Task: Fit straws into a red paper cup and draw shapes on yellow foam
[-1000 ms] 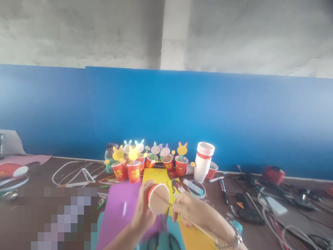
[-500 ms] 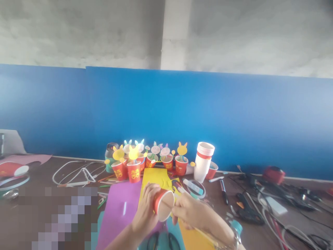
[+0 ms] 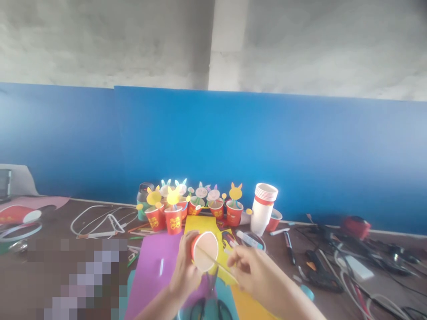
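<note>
My left hand (image 3: 188, 266) is wrapped round a red paper cup (image 3: 204, 252) tilted on its side, its round pale end facing right and toward me. A thin light-coloured stick (image 3: 224, 268) runs across that pale end, its far tip at the cup. The stick's near part lies at the fingers of my right hand (image 3: 250, 269), which are curled and closed on it. Below the cup, scissors (image 3: 211, 298) lie with black handles toward me, on teal and purple paper (image 3: 151, 271).
Behind stand several red cups (image 3: 174, 221) with paper animal heads, and a stack of white cups (image 3: 262, 215). Yellow paper (image 3: 200, 222) lies before them. Pens (image 3: 288, 246), a black glue gun (image 3: 322, 273) and cables are at right; a white cable (image 3: 100, 222) is at left.
The cup has moved slightly up and left in my left hand. My right hand has drawn back to the right, and more of the stick shows between hand and cup.
</note>
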`<state>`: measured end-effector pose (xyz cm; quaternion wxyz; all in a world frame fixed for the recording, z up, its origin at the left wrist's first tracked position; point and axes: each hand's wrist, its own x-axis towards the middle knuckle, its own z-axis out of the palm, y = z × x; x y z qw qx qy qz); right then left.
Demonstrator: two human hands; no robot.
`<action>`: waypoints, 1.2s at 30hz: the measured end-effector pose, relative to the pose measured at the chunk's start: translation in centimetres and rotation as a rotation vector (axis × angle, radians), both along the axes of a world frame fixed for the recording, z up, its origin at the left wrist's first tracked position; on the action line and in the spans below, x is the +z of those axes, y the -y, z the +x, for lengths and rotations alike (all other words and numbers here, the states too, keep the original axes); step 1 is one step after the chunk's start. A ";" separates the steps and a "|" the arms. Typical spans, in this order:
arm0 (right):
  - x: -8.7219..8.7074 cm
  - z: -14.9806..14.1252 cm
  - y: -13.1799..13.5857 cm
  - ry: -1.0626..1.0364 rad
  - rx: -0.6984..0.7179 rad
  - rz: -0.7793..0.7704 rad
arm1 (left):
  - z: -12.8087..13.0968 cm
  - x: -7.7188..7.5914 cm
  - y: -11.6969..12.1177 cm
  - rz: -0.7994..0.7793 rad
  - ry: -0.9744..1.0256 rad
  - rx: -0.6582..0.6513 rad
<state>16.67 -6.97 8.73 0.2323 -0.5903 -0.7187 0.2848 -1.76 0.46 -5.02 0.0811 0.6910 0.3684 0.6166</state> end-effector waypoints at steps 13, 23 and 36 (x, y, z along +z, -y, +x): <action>0.9 -1.3 2.4 -0.115 0.106 0.030 | 0.4 0.5 0.5 -0.086 0.136 0.002; 1.5 -0.9 1.7 -0.096 0.195 0.569 | 1.3 2.8 2.3 -0.094 0.049 -0.224; 0.9 -2.2 0.5 0.061 0.227 0.667 | 2.9 7.0 3.3 -0.295 0.020 -0.468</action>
